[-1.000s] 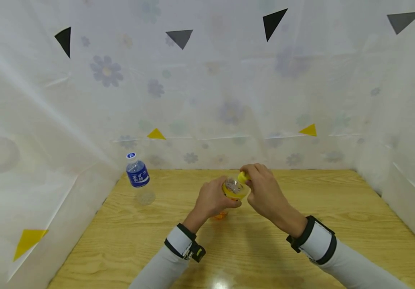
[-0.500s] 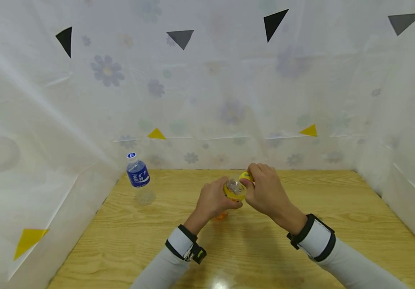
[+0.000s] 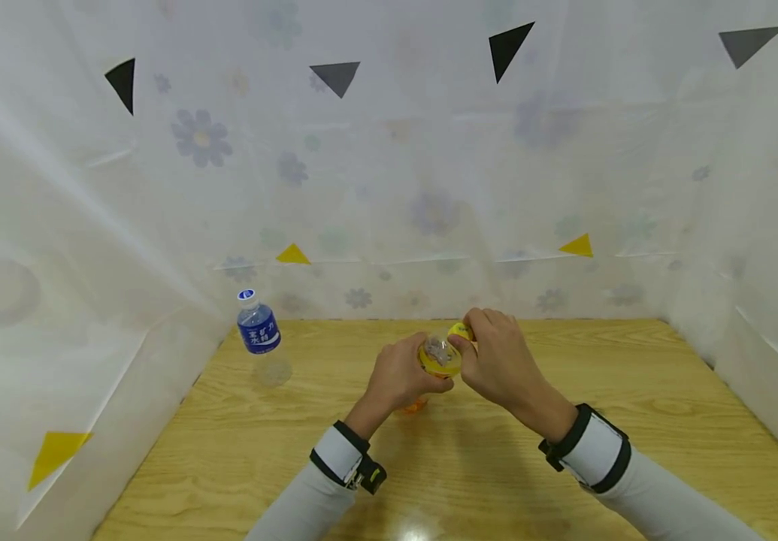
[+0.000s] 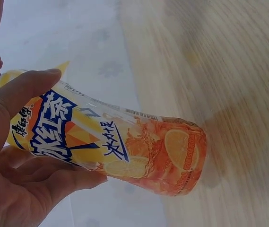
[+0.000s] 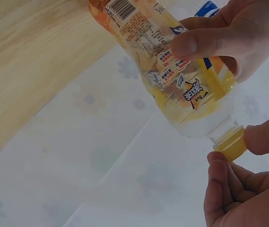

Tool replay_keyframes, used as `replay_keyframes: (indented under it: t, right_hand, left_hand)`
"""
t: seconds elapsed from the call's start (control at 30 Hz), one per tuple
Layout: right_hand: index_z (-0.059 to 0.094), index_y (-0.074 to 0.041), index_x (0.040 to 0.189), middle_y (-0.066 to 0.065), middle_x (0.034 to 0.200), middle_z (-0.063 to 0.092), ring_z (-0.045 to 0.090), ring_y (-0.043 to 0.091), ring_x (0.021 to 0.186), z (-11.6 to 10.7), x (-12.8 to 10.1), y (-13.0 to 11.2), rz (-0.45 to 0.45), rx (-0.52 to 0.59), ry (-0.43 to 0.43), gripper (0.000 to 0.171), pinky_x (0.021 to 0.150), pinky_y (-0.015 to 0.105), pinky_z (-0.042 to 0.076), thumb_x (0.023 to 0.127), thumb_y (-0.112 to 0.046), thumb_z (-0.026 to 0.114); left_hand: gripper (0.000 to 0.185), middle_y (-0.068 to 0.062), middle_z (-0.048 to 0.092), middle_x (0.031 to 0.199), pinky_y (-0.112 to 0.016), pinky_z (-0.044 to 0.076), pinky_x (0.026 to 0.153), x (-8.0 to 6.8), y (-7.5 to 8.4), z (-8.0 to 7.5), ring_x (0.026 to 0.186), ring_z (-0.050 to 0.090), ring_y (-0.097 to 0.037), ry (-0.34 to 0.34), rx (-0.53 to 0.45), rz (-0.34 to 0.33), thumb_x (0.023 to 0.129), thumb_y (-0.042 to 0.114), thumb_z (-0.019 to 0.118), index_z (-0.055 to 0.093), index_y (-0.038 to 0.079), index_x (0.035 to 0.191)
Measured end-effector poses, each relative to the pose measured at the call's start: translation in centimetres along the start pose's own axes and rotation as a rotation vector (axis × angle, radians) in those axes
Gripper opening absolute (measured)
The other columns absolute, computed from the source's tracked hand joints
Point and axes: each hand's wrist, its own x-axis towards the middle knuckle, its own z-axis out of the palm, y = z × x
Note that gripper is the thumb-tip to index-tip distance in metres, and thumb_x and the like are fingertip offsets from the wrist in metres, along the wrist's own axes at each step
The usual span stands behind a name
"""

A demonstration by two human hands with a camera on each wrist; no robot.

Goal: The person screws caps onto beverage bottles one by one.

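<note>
Head view shows the left hand (image 3: 398,373) wrapped around the tilted iced tea bottle (image 3: 437,358), held above the middle of the wooden table (image 3: 632,421). The right hand (image 3: 497,361) pinches its yellow cap (image 3: 459,331) between thumb and fingertips. A blue water bottle (image 3: 256,324) stands far left, well apart.

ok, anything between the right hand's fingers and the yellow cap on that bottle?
Nothing visible. The right hand already pinches the yellow plastic cap; the left hand grips the orange-labelled clear plastic drink bottle.
</note>
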Motion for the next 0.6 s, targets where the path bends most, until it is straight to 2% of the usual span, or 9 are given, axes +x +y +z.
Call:
replay_keyframes:
  t: [0.07,0.17,0.23,0.3,0.37,0.47,0.6]
  right_hand:
    - [0.062,-0.001,0.095,0.007,0.08,0.058,0.053,0.024,0.073,-0.2,0.0,-0.2,0.019,0.004,-0.022,0.016,0.074,0.041,0.041,0.094,-0.014,0.071]
    - [0.062,0.003,0.12,0.015,0.097,0.067,0.062,0.036,0.093,-0.8,-0.1,-0.5,0.071,0.027,-0.091,0.033,0.086,0.052,0.048,0.096,-0.02,0.07]
    - [0.056,0.001,0.136,0.019,0.113,0.068,0.062,0.042,0.108,-1.2,-0.1,-0.6,0.106,0.048,-0.143,0.046,0.093,0.06,0.048,0.097,-0.02,0.069]
    - [0.051,-0.002,0.144,0.021,0.122,0.067,0.06,0.045,0.114,-1.7,-0.1,-0.7,0.121,0.059,-0.186,0.052,0.094,0.062,0.049,0.097,-0.016,0.069]
    - [0.054,-0.004,0.143,0.021,0.125,0.067,0.061,0.044,0.114,-1.9,0.0,-0.8,0.113,0.065,-0.209,0.048,0.093,0.06,0.051,0.096,-0.007,0.067]
    - [0.061,-0.003,0.134,0.019,0.121,0.068,0.064,0.041,0.109,-1.9,0.0,-0.9,0.09,0.068,-0.214,0.04,0.089,0.055,0.054,0.094,0.004,0.064]
    - [0.064,0.0,0.125,0.02,0.116,0.067,0.064,0.039,0.107,-1.6,-0.1,-1.0,0.083,0.075,-0.184,0.034,0.086,0.053,0.055,0.093,0.01,0.061]
  left_hand:
    - [0.056,0.001,0.071,0.095,-0.026,0.052,0.067,0.0,0.0,-0.1,0.08,0.065,-0.013,-0.003,-0.004,0.001,0.074,0.037,0.09,0.066,0.013,0.118]
    - [0.058,0.0,0.072,0.097,-0.027,0.053,0.067,0.0,-0.1,-0.1,0.082,0.066,-0.014,-0.009,-0.008,-0.001,0.074,0.037,0.09,0.066,0.013,0.12]
    - [0.06,0.0,0.072,0.099,-0.027,0.054,0.068,0.0,-0.1,-0.1,0.083,0.067,-0.015,-0.012,-0.009,-0.003,0.074,0.037,0.09,0.065,0.012,0.122]
    - [0.061,-0.001,0.072,0.1,-0.028,0.054,0.069,0.0,-0.1,-0.1,0.085,0.068,-0.016,-0.017,-0.01,-0.004,0.074,0.036,0.09,0.065,0.012,0.124]
    - [0.062,-0.001,0.072,0.102,-0.029,0.055,0.07,0.0,-0.1,-0.1,0.087,0.068,-0.017,-0.019,-0.01,-0.003,0.074,0.036,0.09,0.064,0.012,0.126]
    - [0.064,-0.002,0.072,0.103,-0.029,0.055,0.071,0.0,-0.2,-0.1,0.087,0.068,-0.017,-0.024,-0.011,-0.003,0.075,0.036,0.09,0.064,0.012,0.128]
    - [0.064,-0.001,0.072,0.103,-0.029,0.055,0.071,0.1,-0.2,-0.1,0.087,0.068,-0.017,-0.028,-0.018,0.001,0.074,0.037,0.09,0.064,0.012,0.127]
